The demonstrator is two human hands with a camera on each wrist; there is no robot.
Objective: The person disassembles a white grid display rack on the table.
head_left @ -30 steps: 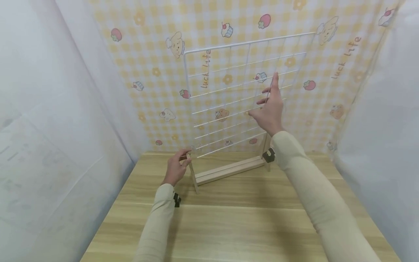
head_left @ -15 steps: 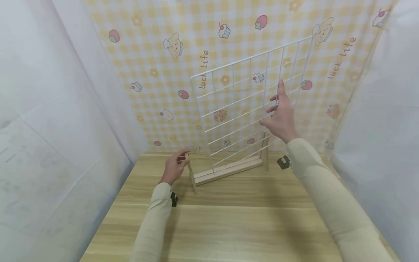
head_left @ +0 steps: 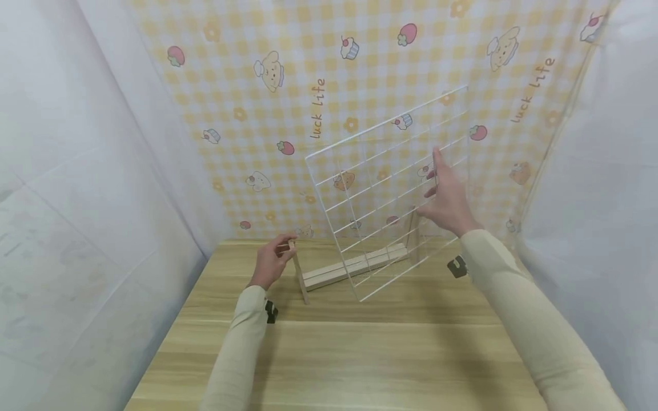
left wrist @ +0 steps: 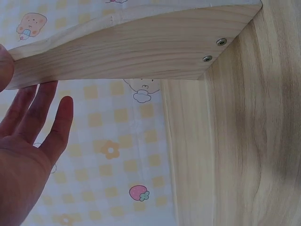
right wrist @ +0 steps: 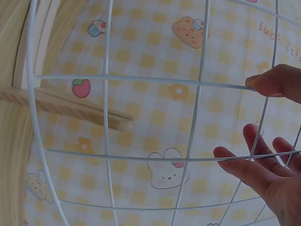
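key relation seems to be the lower edge of the white wire grid (right wrist: 199, 83) against the wooden stand (head_left: 300, 273), mainly its base bar (head_left: 327, 276). grid is hanging tilted, covering part of the bar in the head view, its bottom edge slanting up to the right more steeply than the bar's long axis, so the two aren't lining up there. whether wire and wood are touching, can't tell.

right hand (head_left: 448, 197) is the nearer one to the grid, holding it near its right side: thumb on one face, other fingers reaching behind the wires, index finger pointing nearly straight, hands otherwise half open. left hand (head_left: 269, 264) is resting apart from the grid, thumb and fingers pinching the top of the left upright (left wrist: 117, 49). stand is sitting low on the desk (head_left: 329, 354), bar running across to the right upright (right wrist: 75, 108).

materials: grid is showing thin white rods crossing into squarish openings. stand is showing pale, fine-grained flat boards, two round metal fixings (left wrist: 221, 42), a dark line running along the bar, maybe a slot. desk is showing streaky wood grain; yellow-and-white checked cloth (head_left: 231, 137) is hanging behind.
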